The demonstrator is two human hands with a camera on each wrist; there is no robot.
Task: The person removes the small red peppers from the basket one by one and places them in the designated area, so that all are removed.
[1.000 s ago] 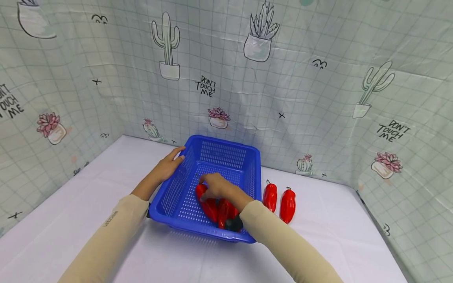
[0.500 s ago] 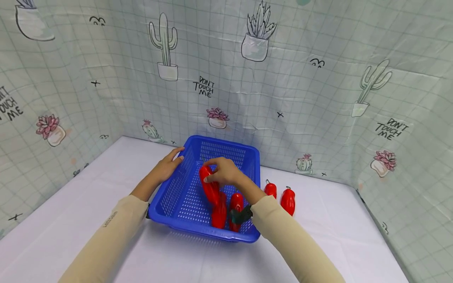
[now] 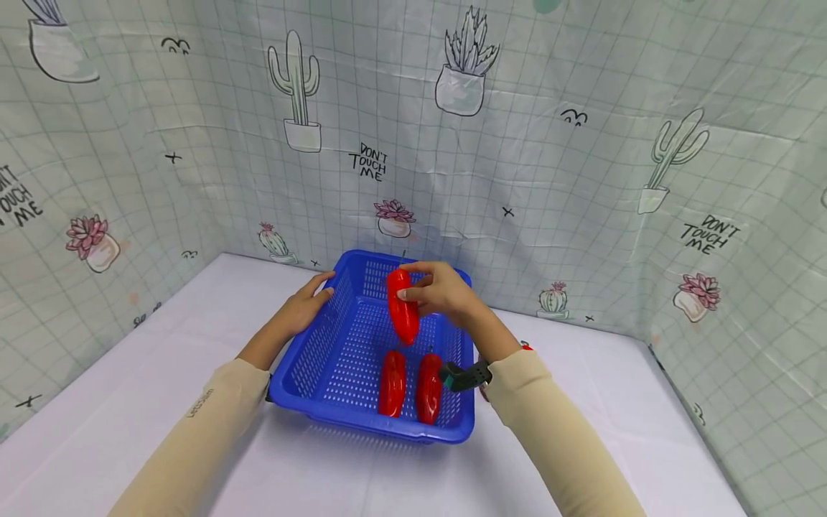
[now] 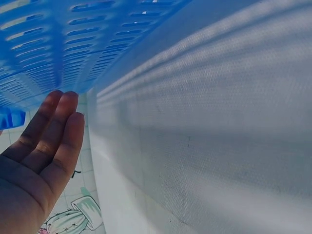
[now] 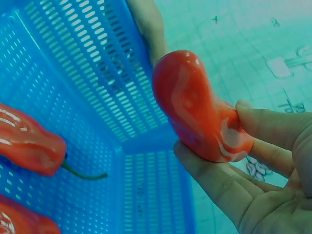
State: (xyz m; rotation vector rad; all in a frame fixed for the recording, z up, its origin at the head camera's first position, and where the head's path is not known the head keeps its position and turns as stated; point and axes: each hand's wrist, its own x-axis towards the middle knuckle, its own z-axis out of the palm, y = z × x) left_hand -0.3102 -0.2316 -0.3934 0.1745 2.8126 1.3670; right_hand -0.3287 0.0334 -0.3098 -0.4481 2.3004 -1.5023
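My right hand [image 3: 442, 291] pinches a glossy red pepper [image 3: 402, 305] between thumb and fingers, holding it above the blue plastic basket [image 3: 371, 425]. In the right wrist view this pepper [image 5: 187, 105] points its rounded tip away from the palm. Two more red peppers lie inside the basket, one pepper [image 3: 391, 384] left of the other pepper [image 3: 429, 388]. Against the basket's left side rests my left hand [image 3: 304, 305]. Its fingers [image 4: 66, 131] are nearly straight and touch the perforated outer wall in the left wrist view.
Right of the basket, the right forearm mostly hides red peppers on the white table [image 3: 581, 402]; a bit of one pepper [image 3: 526, 347] shows. A patterned cloth [image 3: 413, 143] forms walls behind and at the sides. A dark band [image 3: 466, 376] circles the right wrist.
My right hand has lifted the red pepper up from the basket floor, toward the back and slightly right. The left hand has stayed at the basket's side.
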